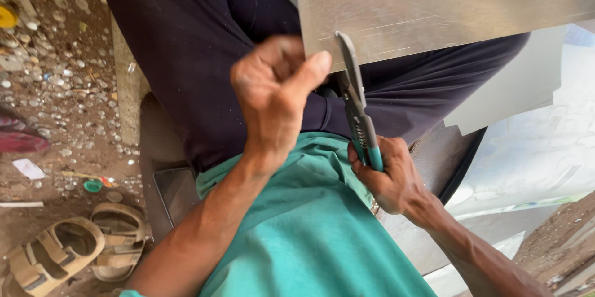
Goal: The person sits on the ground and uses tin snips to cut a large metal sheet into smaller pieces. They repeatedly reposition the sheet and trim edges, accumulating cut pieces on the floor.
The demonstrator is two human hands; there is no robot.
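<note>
Seen from my head camera, looking down over my lap: my right hand (pixel 387 173) is wrapped tight around the teal-handled tin snips (pixel 359 117), fingers pressed together on the grips, with the blades angled up and meeting the lower edge of the metal sheet (pixel 434 6). The sheet lies flat across my knees at the top of the view, dull silver and faintly scored with straight lines. The tip of the snips sits just over its near edge.

My left hand (pixel 279 92) hangs in front of my thigh, just left of the snips, curled into a loose fist with the thumb against the fingers; it holds nothing that I can see, and it is slightly blurred.

I am seated in dark trousers (pixel 198 43) and a green shirt (pixel 304 229). More pale sheet offcuts (pixel 533 130) lie to my right. On the dirt floor (pixel 68 105) to my left, littered with small round metal discs, a pair of tan sandals (pixel 74 250) rests near my seat, one beside the other.
</note>
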